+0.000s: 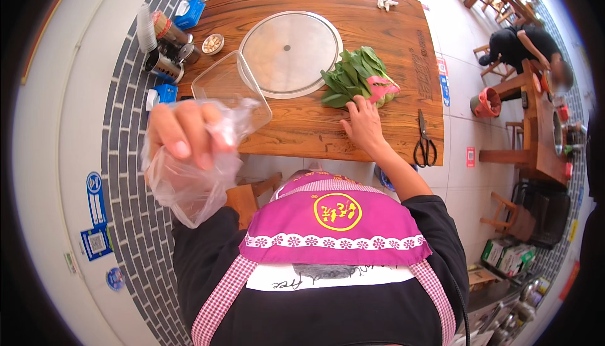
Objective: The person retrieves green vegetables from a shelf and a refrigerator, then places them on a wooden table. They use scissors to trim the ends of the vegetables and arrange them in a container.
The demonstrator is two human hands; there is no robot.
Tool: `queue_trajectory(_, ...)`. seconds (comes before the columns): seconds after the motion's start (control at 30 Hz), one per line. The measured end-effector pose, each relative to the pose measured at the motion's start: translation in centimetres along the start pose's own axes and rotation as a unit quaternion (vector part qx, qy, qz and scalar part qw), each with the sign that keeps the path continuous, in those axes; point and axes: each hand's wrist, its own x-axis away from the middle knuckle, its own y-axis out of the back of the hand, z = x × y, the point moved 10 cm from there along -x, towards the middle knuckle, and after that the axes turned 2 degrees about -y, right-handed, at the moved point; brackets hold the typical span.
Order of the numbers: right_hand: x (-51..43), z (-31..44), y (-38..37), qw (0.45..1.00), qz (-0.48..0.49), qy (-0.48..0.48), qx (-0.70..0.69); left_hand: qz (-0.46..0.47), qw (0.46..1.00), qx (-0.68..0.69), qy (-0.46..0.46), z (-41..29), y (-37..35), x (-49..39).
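Note:
My left hand is raised close to the camera, its fingers closed on a crumpled clear plastic bag. A bundle of leafy greens lies on the wooden table, tied with a pink band. The fingertips of my right hand touch the bundle's near edge beside the band, while the thumb is spread apart to the left. Beyond the bag stands a clear rectangular plastic container, partly hidden by the bag and my left hand. Black-handled scissors lie right of my right hand, blades pointing away.
A round metal plate lies mid-table. At left stand a small bowl of pale pieces, stacked plastic cups, dark canisters and tissue boxes. Crumpled white tissue lies far right. Another person sits at another table.

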Motion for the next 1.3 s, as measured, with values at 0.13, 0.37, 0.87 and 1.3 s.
queue_trajectory(0.13,2.1,-1.5,-0.2,0.829,0.184,-0.161,-0.503,0.027,0.945,0.302,0.118,9.1,-5.1,-2.4)
queue_trajectory(0.37,8.2,-7.4,3.0,0.577,-0.071,-0.196,-0.789,0.228,0.698,0.522,0.435,16.3,-20.8,4.5)
queue_trajectory(0.87,35.6,-19.2,14.7,0.62,-0.347,-0.365,-0.601,0.158,0.879,-0.424,0.151,26.2,-9.2,1.6)
queue_trajectory(1.3,54.9,-25.0,5.0,0.471,-0.419,-0.482,-0.608,0.407,0.631,-0.634,0.185,50.4,-11.9,15.5)
